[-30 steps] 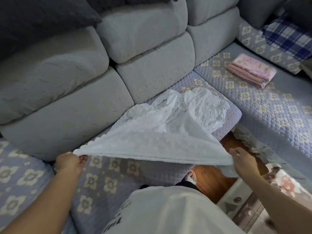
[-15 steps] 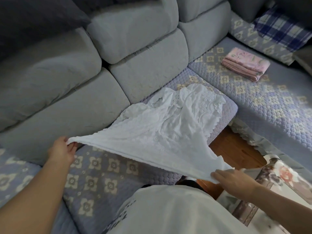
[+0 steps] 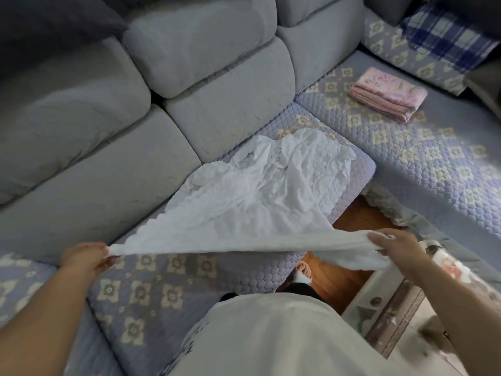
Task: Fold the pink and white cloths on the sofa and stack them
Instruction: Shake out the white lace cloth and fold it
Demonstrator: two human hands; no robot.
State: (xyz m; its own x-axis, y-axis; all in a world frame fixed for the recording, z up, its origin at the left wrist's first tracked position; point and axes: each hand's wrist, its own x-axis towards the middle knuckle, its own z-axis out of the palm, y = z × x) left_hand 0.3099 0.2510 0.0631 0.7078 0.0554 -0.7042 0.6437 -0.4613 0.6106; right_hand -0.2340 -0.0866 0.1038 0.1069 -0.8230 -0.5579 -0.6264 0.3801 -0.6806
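The left hand (image 3: pixel 84 257) pinches one near corner of the white cloth (image 3: pixel 257 191) between thumb and curled fingers. The right hand (image 3: pixel 398 248) grips the opposite near corner, with the fingers wrapped over a bunched roll of fabric. The near edge of the cloth is drawn taut between the two hands and is raised off the seat.

The far part of the white cloth lies crumpled on the quilted seat cover (image 3: pixel 168 283) of the sofa (image 3: pixel 113 175). Its scalloped far edge rests near the foot of the grey back cushions. The fabric carries an embossed floral pattern and is wrinkled across the middle.

The pink cloth (image 3: pixel 387 95) is folded into a flat rectangle. It lies on the adjoining seat section, at the upper right, well apart from the white cloth. A floral print shows on its top face, and several stacked layers show along its near edge.

A blue plaid fabric (image 3: pixel 444 39) lies beyond the pink cloth in the far right corner. A strip of wooden floor (image 3: pixel 349 221) shows in the gap between the two seat sections. A table with a floral covering (image 3: pixel 455 272) stands at the lower right, beneath the right forearm. The person's white garment (image 3: pixel 271 337) fills the lower centre of the view.
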